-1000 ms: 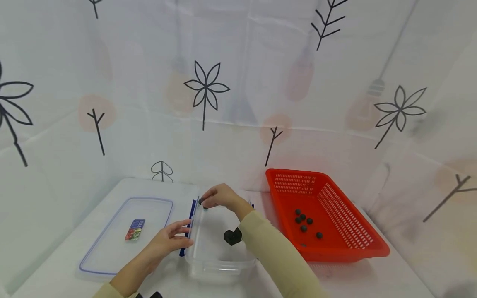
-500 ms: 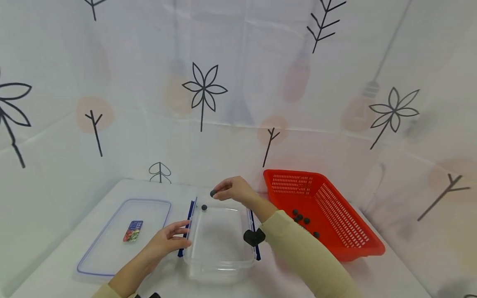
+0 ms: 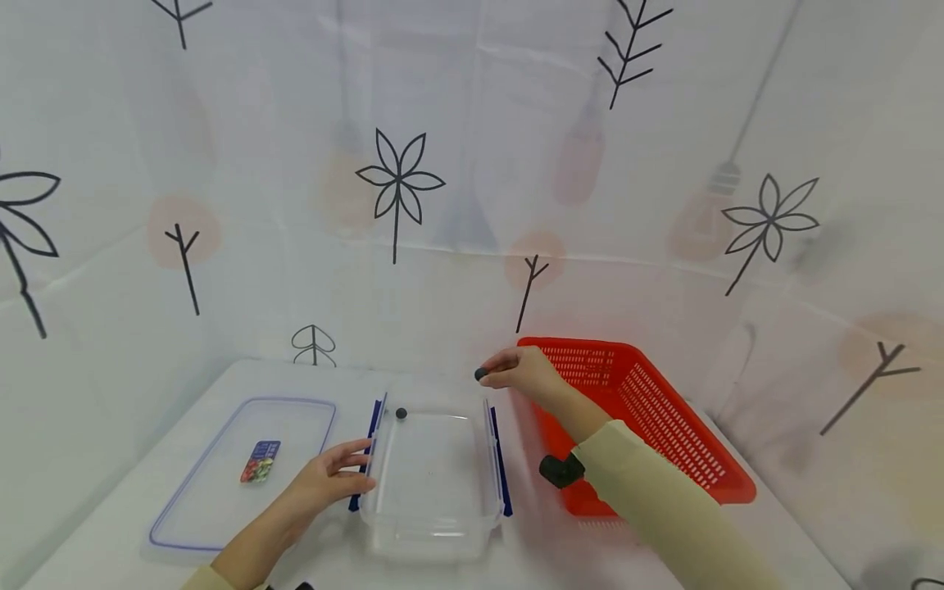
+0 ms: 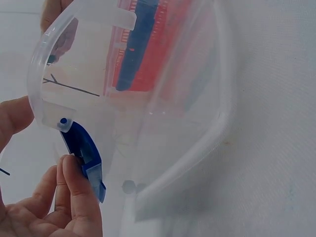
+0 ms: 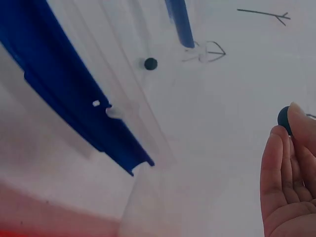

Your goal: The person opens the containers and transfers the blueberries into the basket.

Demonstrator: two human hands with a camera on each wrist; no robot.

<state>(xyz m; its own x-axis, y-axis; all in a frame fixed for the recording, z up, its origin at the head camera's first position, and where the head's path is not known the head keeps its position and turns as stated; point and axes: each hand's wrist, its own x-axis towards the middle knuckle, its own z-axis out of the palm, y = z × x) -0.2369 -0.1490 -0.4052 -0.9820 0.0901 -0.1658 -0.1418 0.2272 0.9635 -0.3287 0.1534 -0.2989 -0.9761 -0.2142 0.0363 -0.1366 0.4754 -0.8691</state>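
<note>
My right hand (image 3: 527, 375) pinches a small dark round ball (image 5: 284, 120) between thumb and fingertips, raised between the clear box and the red basket. The clear plastic box (image 3: 435, 524) has no lid on it, and its blue side clips (image 3: 501, 463) hang out along both sides. Inside, near the far left corner, lies another dark ball (image 3: 401, 414). Against the box's left side rests my left hand (image 3: 328, 479), fingers spread from the thumb. In the left wrist view its fingertips touch a blue clip (image 4: 84, 148), and another fingertip is right at the rim.
A clear lid with a blue edge (image 3: 295, 400) lies flat at the left, bearing a colourful label (image 3: 260, 461). To the right stands a red perforated basket (image 3: 664, 410), partly hidden by the right arm. A patterned cloth (image 3: 457, 311) hangs behind the white table.
My right hand, pinching one dark ball, has moved right from the box's far left corner toward the basket. The other ball stays in the box. My left hand has stayed at the box's side.
</note>
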